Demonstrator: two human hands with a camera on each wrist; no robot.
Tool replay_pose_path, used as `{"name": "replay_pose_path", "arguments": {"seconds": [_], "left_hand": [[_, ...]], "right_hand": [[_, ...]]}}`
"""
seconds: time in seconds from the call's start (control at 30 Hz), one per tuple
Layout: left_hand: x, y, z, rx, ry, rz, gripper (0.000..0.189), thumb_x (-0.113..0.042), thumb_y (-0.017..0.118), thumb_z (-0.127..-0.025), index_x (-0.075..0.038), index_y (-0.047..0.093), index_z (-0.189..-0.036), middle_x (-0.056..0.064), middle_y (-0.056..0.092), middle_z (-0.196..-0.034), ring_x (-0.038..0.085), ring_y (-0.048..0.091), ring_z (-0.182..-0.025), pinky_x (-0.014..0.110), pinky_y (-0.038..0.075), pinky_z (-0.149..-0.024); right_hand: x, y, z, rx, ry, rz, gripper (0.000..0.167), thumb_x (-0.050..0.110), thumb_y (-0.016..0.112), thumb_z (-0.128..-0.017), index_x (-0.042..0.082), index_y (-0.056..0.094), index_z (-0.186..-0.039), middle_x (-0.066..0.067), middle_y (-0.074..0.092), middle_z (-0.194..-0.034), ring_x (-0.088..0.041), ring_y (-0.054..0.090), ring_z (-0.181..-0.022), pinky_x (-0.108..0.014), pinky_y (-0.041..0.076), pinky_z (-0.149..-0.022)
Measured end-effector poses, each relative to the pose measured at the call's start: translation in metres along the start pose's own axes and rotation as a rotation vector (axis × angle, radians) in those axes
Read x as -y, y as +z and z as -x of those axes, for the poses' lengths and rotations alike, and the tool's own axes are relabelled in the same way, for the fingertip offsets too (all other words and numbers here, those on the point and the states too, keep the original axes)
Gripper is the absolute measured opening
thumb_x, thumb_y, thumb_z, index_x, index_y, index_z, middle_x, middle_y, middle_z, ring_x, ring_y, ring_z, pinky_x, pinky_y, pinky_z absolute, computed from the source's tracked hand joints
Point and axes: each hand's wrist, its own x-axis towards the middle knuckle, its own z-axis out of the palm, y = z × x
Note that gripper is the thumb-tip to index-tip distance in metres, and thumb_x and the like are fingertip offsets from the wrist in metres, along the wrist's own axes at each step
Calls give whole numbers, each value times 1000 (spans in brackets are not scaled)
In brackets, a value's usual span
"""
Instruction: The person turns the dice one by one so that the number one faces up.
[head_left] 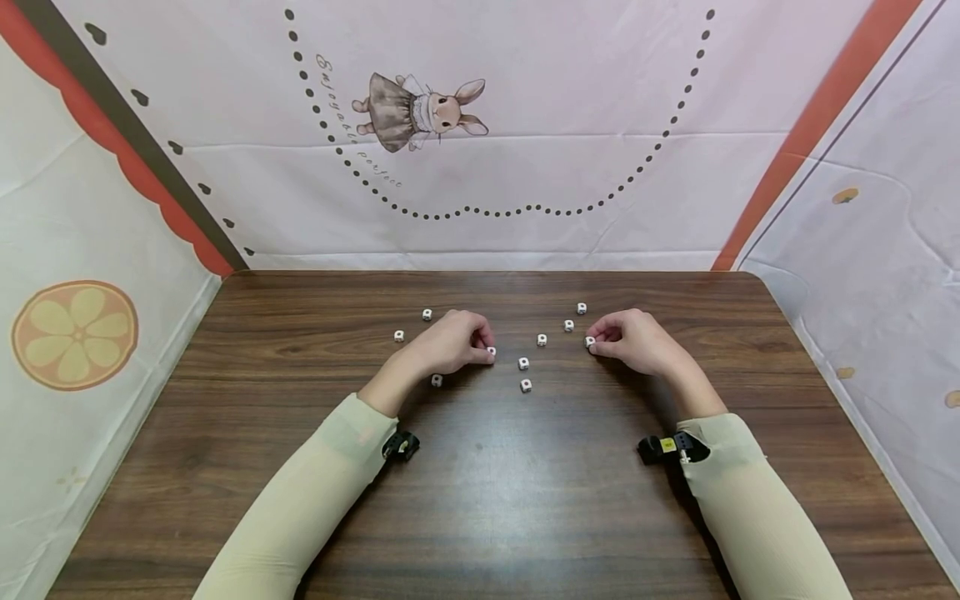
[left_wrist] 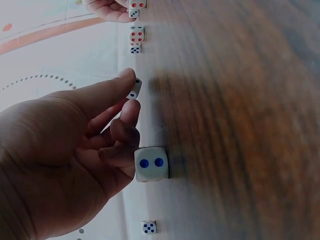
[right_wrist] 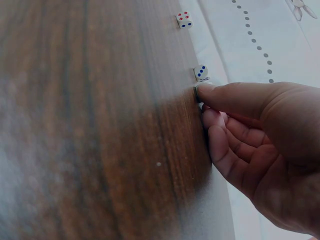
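Note:
My left hand [head_left: 452, 342] pinches a small white die [head_left: 491, 352] between thumb and fingertips, at or just above the table. In the left wrist view that die [left_wrist: 135, 90] peeks out past the thumb, and a nearer die [left_wrist: 151, 164] with two blue dots sits beside the curled lower fingers. On the other side, my right hand [head_left: 637, 342] pinches another white die [head_left: 590, 342], its thumb and fingertips close to the tabletop. The right wrist view hides most of that die behind the thumb.
Between the hands, several dice [head_left: 542, 340] form a loose slanted line on the brown wooden table [head_left: 480, 500]. More dice lie left, including one [head_left: 399, 336] beyond the left wrist and one [head_left: 437, 380] below it. A printed cloth [head_left: 555, 167] rises behind the table.

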Motion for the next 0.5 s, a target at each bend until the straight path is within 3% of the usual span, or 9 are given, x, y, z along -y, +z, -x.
{"name": "replay_pose_path", "arguments": {"seconds": [0.5], "left_hand": [[-4, -2, 2, 28, -39, -21, 16, -17, 85, -91, -9, 71, -94, -2, 68, -84, 12, 63, -81, 33, 52, -84]], "right_hand": [[0, 0, -1, -6, -2, -9, 12, 8, 77, -95, 2, 79, -105, -1, 74, -88, -17, 65, -84, -32, 51, -74]]}}
